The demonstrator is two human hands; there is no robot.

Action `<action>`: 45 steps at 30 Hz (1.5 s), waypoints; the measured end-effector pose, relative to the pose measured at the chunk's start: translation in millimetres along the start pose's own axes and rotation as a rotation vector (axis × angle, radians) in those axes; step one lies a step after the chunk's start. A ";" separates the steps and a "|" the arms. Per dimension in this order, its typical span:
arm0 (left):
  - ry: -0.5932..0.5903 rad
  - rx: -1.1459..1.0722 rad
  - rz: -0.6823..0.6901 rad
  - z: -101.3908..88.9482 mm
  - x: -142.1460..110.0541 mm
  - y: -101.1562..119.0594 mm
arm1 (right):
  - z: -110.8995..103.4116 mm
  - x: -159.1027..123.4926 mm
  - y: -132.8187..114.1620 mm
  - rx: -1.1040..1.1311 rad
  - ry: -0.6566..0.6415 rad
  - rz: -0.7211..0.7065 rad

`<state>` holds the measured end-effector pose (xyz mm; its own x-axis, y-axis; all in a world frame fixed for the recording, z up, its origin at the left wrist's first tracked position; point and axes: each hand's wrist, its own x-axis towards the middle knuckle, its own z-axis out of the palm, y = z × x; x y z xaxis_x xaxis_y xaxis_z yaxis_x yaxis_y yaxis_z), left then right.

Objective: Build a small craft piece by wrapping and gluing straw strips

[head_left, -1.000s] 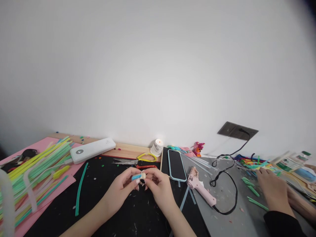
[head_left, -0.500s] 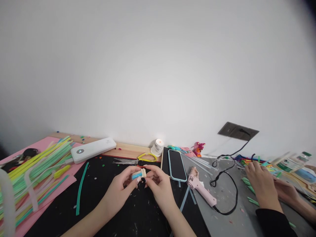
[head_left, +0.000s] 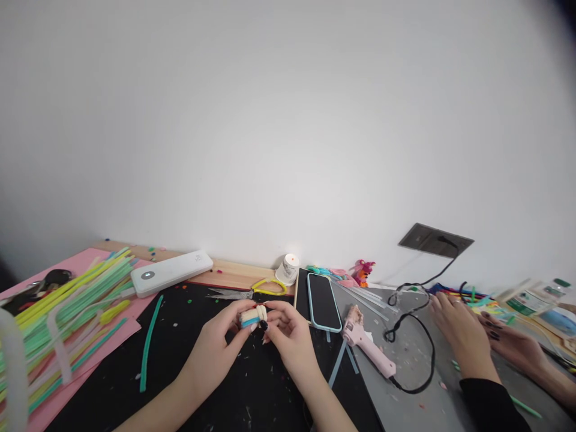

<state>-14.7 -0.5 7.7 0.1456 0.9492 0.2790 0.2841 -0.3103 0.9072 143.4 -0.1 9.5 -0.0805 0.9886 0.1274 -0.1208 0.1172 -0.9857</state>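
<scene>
A small cream-and-blue pipe-cleaner piece (head_left: 250, 315) is pinched between both hands over the black mat (head_left: 243, 396). My left hand (head_left: 217, 338) is closed on its left side, thumb below. My right hand (head_left: 290, 341) grips its right end, thumb against its front edge. Part of the piece is hidden by the fingers. Just behind the hands lie yellow-handled scissors (head_left: 269, 287). A single green pipe cleaner (head_left: 150, 348) rests on the mat to the left.
Many pipe cleaners (head_left: 85, 312) cover pink paper at left, beside a white power bank (head_left: 173, 274). A lit candle (head_left: 288, 270), a phone (head_left: 324, 302) and a pink glue gun (head_left: 368, 345) stand or lie to the right. Another person's hands (head_left: 465, 330) work at far right.
The piece has turned slightly between my fingers, showing more of its cream side. The other person's hands have shifted left, and green pieces under them have moved.
</scene>
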 end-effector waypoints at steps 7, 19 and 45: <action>-0.009 0.112 0.051 -1.7 0.1 -5.2 | -0.8 0.5 1.8 -0.014 -0.038 0.031; -0.059 -0.005 0.026 -1.0 -0.8 4.1 | -4.8 0.5 0.8 -0.179 -0.041 -0.074; -0.118 -0.161 0.009 -1.7 1.0 -0.5 | -3.5 0.0 -5.1 0.086 -0.027 0.041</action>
<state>-16.3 0.7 8.1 0.2599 0.9307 0.2574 0.1286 -0.2975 0.9460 147.5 -0.4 14.1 -0.1140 0.9893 0.0915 -0.2017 0.0671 -0.9771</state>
